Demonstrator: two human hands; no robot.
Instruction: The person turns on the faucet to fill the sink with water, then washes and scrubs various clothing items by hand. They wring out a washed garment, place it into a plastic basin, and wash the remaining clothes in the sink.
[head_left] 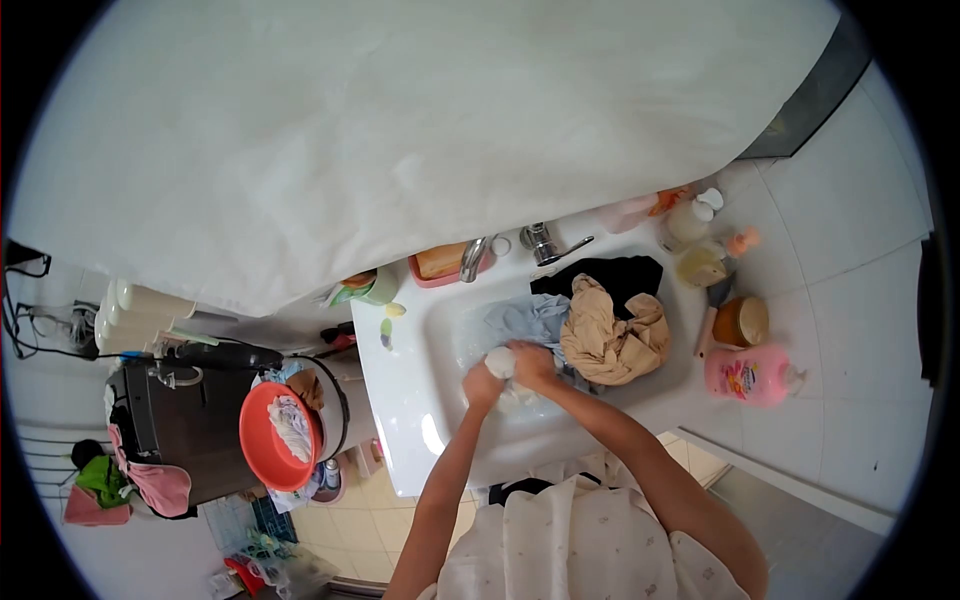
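Note:
Both my hands are low in a white sink (400,415) with cloudy water in it. My left hand (483,386) is closed round one side of a small wet white cloth (501,361). My right hand (534,366) grips the same cloth from the other side, its fingertips partly hidden. Just beyond them a light blue cloth (525,319) lies half in the water. A crumpled beige garment (615,337) is bunched to the right of my right hand. Behind it a black garment (612,275) rests against the sink's back right side.
At the back edge are a metal faucet (473,262) and a pink soap dish (418,277). Pump bottles (702,262), a brown jar (741,322) and a pink bottle (745,376) line the right side. A red basin (256,440) with clothes stands left.

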